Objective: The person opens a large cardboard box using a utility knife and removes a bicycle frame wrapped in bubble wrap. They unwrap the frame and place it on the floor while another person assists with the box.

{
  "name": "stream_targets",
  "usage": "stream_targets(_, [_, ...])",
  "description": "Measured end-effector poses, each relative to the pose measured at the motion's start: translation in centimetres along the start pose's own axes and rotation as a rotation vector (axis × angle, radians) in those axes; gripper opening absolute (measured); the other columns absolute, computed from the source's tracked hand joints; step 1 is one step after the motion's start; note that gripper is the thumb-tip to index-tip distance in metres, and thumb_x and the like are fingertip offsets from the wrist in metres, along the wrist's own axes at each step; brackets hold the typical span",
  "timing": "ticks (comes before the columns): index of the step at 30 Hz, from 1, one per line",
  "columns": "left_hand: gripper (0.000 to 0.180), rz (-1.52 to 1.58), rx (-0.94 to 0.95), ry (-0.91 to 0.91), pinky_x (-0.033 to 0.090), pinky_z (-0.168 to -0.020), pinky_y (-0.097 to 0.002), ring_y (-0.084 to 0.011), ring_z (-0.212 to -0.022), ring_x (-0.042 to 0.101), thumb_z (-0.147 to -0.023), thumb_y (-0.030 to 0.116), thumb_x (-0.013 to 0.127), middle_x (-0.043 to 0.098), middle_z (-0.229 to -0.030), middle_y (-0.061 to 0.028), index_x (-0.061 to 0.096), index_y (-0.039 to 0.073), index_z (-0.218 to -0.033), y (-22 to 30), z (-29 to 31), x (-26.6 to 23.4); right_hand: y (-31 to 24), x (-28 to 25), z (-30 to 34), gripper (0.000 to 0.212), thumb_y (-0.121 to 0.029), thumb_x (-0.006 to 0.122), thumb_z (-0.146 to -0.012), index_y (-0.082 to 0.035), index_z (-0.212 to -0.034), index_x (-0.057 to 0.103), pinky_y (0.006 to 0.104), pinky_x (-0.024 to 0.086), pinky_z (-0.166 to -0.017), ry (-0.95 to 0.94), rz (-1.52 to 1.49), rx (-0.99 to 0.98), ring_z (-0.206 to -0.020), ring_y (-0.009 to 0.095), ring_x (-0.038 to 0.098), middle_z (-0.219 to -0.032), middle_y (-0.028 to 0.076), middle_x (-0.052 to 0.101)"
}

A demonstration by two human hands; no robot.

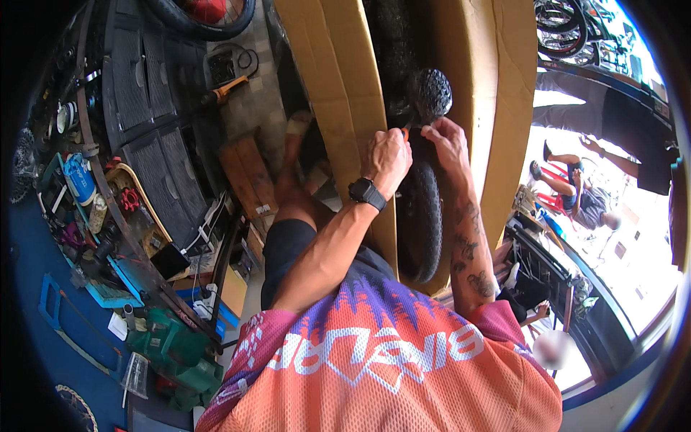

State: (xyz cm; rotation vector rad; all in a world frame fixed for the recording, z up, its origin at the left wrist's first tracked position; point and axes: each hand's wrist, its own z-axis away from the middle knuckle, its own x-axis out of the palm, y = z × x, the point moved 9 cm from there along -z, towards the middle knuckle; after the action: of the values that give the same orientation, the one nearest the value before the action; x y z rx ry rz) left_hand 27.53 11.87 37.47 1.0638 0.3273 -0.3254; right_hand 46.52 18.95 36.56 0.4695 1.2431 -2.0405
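My left hand (389, 160), with a black watch on its wrist, is closed around a small orange-handled tool (405, 134). Most of that tool is hidden by the fingers, so its kind cannot be told. My right hand (449, 146) pinches at the lower edge of a rounded bundle wrapped in shiny plastic film (433, 93). What lies between those fingertips is too small to make out. Both hands work close together inside a tall open cardboard box (344, 79). Below them a black knobby bicycle tyre (430, 223) stands upright in the box.
On the left are dark drawers (162, 165), an orange-and-black power tool (232, 89), a wooden block (247, 173) and a cluttered tool bench (93, 209). A green machine (176, 345) sits lower left. Other people sit or stand at right, near hanging bicycles (576, 32).
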Motion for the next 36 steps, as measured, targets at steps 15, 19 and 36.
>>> stream_targets(15, [0.048,1.030,-0.234,0.021,0.063,-0.051,-0.0341,-0.0210,-0.070,0.074,-0.103,0.022,0.069,0.071,-0.108,-0.0177,0.042,-0.001,-0.136,-1.0,-4.6,1.3,3.3,0.6,6.5,0.017,-0.007,0.064,-0.080,-0.004,-0.072,0.049,0.0366,0.042,-0.054,0.032,0.005,0.146,-0.062,0.013,0.048,-0.062,0.004,0.049])
stream_targets(19, [0.055,1.056,-0.226,0.101,0.064,-0.047,-0.0325,-0.0212,-0.077,0.075,-0.097,0.015,0.074,0.065,-0.108,-0.0159,0.042,-0.006,-0.136,0.3,-6.4,1.7,5.4,-1.5,10.4,0.004,-0.008,0.057,-0.093,-0.007,-0.089,0.058,0.0292,0.050,-0.064,0.242,-0.487,0.154,-0.064,0.010,0.051,-0.075,-0.001,0.056])
stream_targets(36, [0.042,1.386,-0.401,0.098,0.060,-0.058,-0.0347,-0.0221,-0.068,0.071,-0.096,0.013,0.078,0.070,-0.101,-0.0099,0.053,0.006,-0.130,0.5,-5.6,3.0,2.5,6.8,0.9,0.017,-0.025,0.060,-0.114,-0.009,-0.111,0.064,0.0258,0.049,-0.073,0.181,-1.665,0.471,-0.079,0.009,0.059,-0.090,-0.001,0.064])
